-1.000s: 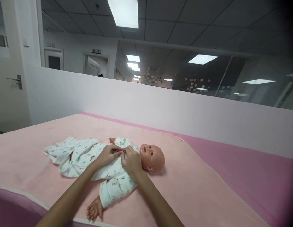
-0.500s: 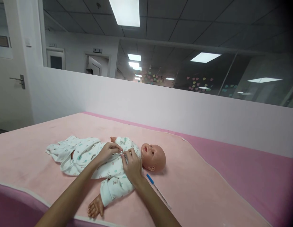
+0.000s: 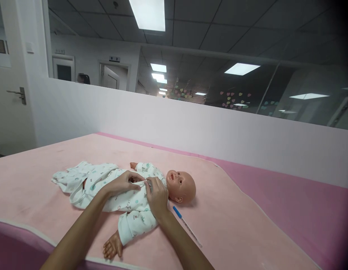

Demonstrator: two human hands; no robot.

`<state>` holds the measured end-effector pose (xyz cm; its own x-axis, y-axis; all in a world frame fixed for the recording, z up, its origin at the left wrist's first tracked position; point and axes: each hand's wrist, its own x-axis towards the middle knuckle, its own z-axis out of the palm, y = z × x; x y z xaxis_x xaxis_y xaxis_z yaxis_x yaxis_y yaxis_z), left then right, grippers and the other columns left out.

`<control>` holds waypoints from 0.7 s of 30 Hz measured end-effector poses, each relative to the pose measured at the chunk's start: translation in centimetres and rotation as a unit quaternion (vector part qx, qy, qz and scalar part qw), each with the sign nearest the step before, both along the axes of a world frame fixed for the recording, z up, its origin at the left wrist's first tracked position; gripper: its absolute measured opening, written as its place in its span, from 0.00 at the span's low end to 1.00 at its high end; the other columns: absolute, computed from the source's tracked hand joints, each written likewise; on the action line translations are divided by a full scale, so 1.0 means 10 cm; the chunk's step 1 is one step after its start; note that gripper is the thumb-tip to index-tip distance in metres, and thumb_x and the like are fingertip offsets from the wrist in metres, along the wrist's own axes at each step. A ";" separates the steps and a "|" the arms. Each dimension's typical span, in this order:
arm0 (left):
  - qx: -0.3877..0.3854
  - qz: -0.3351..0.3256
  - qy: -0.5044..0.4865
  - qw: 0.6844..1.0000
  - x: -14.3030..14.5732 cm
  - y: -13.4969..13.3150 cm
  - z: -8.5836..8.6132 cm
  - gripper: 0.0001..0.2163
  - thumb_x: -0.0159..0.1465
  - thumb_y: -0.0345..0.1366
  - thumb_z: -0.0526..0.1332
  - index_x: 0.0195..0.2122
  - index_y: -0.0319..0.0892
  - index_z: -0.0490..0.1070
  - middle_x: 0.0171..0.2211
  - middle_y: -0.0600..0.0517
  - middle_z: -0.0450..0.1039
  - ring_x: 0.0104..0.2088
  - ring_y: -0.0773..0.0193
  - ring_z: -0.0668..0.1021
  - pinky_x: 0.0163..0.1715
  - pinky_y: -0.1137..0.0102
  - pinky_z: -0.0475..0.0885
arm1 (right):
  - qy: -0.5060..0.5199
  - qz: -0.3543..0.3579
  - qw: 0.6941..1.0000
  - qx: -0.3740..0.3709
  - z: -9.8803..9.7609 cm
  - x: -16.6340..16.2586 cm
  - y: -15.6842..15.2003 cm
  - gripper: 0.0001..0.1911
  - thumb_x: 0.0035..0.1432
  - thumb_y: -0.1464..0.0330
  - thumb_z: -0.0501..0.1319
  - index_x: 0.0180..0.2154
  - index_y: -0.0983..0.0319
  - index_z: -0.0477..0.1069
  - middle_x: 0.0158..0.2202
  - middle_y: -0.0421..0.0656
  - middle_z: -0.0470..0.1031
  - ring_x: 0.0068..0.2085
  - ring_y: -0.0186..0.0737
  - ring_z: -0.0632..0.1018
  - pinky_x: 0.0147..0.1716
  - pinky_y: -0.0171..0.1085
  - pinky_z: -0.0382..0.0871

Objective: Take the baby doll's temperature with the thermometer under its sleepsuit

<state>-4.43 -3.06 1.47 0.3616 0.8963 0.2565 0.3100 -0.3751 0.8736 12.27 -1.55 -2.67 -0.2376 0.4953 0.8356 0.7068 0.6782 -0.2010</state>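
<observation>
A baby doll (image 3: 181, 186) lies on its back, its head to the right, dressed in a white patterned romper (image 3: 131, 202). Over the chest my left hand (image 3: 125, 183) has its fingers and thumb around a raised fold of the romper's front. Beside it my right hand (image 3: 157, 193) pinches the same front edge near the neck, thumb and fingers together. The fingertips of both hands almost meet. Any fastener between them is too small to make out. One doll hand (image 3: 113, 245) sticks out of the near sleeve.
A blue-capped clear thermometer-like stick (image 3: 187, 226) lies right of my right forearm. Underneath is a pink padded mat (image 3: 232, 225) with a white edge. A low white wall (image 3: 190, 123) with glass above stands behind; a door (image 3: 13, 93) is at far left.
My left hand's thumb has moved away from its fingertips, and the hand sits slightly further left. My right hand keeps its place on the romper. A person's head shows behind the glass.
</observation>
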 end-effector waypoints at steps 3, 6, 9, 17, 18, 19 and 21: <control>0.010 0.008 0.010 1.000 0.00 0.01 -0.02 0.13 0.52 0.35 0.61 0.39 0.40 0.75 0.28 0.52 0.73 0.31 0.64 0.70 0.32 0.72 0.63 | 0.009 0.000 1.000 -0.005 0.01 0.00 -0.01 0.10 0.60 0.69 0.50 0.39 0.61 0.67 0.32 0.41 0.72 0.34 0.35 0.72 0.31 0.31 0.61; 0.002 0.015 0.012 1.000 0.00 0.06 -0.06 0.13 0.53 0.36 0.60 0.38 0.39 0.75 0.28 0.51 0.73 0.32 0.63 0.71 0.33 0.71 0.63 | 0.007 0.007 1.000 -0.007 0.02 0.00 -0.02 0.10 0.59 0.70 0.49 0.39 0.61 0.67 0.32 0.42 0.73 0.35 0.35 0.73 0.32 0.31 0.61; 0.005 0.026 0.003 1.000 -0.01 0.09 -0.09 0.12 0.52 0.36 0.60 0.36 0.39 0.75 0.30 0.50 0.73 0.31 0.63 0.70 0.32 0.72 0.63 | 0.006 0.008 1.000 -0.007 0.02 0.00 -0.01 0.10 0.59 0.70 0.49 0.38 0.61 0.68 0.32 0.42 0.73 0.34 0.35 0.73 0.31 0.32 0.61; 0.002 0.035 -0.040 0.999 0.02 0.07 -0.08 0.04 0.51 0.32 0.59 0.27 0.39 0.72 0.31 0.52 0.68 0.31 0.66 0.69 0.31 0.73 0.62 | -0.001 0.018 1.000 -0.010 -0.01 0.00 0.00 0.08 0.60 0.69 0.50 0.36 0.60 0.68 0.30 0.41 0.72 0.33 0.36 0.72 0.31 0.32 0.59; 0.000 0.041 -0.033 0.999 0.02 0.07 -0.08 0.04 0.51 0.32 0.59 0.27 0.39 0.72 0.29 0.53 0.68 0.30 0.67 0.68 0.30 0.73 0.62 | -0.004 0.015 1.000 -0.008 -0.01 -0.01 0.00 0.08 0.60 0.69 0.50 0.36 0.60 0.68 0.29 0.41 0.72 0.33 0.36 0.72 0.31 0.32 0.59; -0.001 0.044 -0.024 0.999 0.02 0.06 -0.07 0.05 0.52 0.33 0.58 0.28 0.39 0.71 0.28 0.53 0.67 0.29 0.67 0.67 0.29 0.73 0.61 | -0.007 0.012 1.000 -0.006 -0.01 -0.01 0.00 0.08 0.60 0.69 0.50 0.35 0.60 0.68 0.29 0.41 0.71 0.33 0.36 0.71 0.31 0.32 0.59; 0.003 0.039 -0.010 0.999 0.02 0.04 -0.06 0.06 0.53 0.34 0.57 0.30 0.39 0.72 0.27 0.53 0.67 0.29 0.67 0.67 0.30 0.73 0.61 | -0.007 0.001 1.000 -0.004 -0.01 -0.01 0.00 0.08 0.60 0.69 0.50 0.33 0.61 0.68 0.28 0.40 0.70 0.31 0.35 0.71 0.30 0.32 0.58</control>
<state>-4.19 -2.64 0.89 0.2858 0.9200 0.2683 0.3209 -0.3557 0.8778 12.17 -1.56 -2.73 -0.2502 0.5011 0.8284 0.7088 0.6777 -0.1958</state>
